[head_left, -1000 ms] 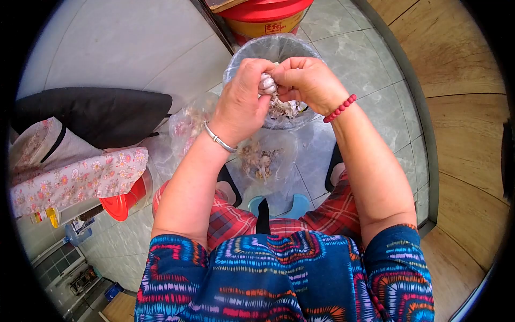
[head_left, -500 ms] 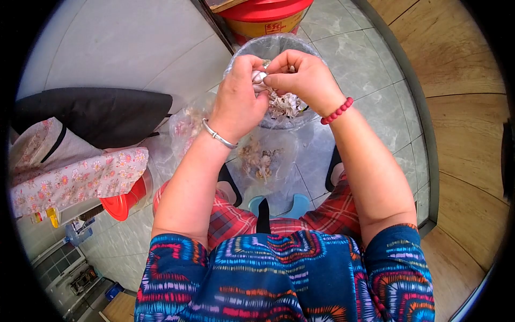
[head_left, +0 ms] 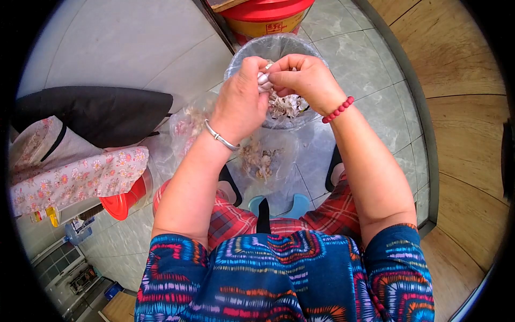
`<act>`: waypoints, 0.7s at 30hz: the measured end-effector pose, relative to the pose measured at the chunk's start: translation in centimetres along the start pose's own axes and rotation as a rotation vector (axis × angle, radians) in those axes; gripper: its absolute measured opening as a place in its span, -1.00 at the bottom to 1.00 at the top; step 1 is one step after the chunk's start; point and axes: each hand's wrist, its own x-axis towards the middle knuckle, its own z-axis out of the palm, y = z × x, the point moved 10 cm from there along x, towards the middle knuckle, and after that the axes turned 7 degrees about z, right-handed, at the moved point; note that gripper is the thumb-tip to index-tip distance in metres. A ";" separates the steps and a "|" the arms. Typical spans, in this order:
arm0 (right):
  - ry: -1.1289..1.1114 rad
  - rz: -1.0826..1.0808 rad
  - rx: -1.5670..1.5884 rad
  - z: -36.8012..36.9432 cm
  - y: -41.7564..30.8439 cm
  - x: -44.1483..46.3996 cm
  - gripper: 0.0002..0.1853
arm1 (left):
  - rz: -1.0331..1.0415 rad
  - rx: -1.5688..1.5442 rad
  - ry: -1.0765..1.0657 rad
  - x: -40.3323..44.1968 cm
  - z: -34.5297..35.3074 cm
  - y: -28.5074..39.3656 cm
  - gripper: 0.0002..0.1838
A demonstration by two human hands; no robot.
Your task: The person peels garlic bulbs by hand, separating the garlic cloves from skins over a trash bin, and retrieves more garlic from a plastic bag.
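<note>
White garlic (head_left: 263, 80): left fingers (head_left: 251, 67) grip, right fingers (head_left: 289, 60) (nearly closed) pinch.

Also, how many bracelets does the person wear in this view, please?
2: a silver bracelet on the left hand's wrist, and a red beaded bracelet on the right hand's wrist.

Floor (head_left: 348, 59): grey-green marbled tile, thin dark joints. On it, ahead of me, a round bin (head_left: 272, 45) with clear liner, pale papery skins (head_left: 287, 107) inside. Nearer me, between my dark shoes (head_left: 230, 185), a clear bag (head_left: 287, 144) of dry brownish pieces. To its left, a second clear bag (head_left: 183, 119), pinkish contents indistinct. Beyond the bin: a red-lidded yellow tub (head_left: 252, 28).
</note>
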 end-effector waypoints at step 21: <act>0.242 -0.314 -0.493 -1.4 -1.7 0.1 -0.92 | -0.220 -0.584 0.176 -0.2 0.3 -3.4 -0.61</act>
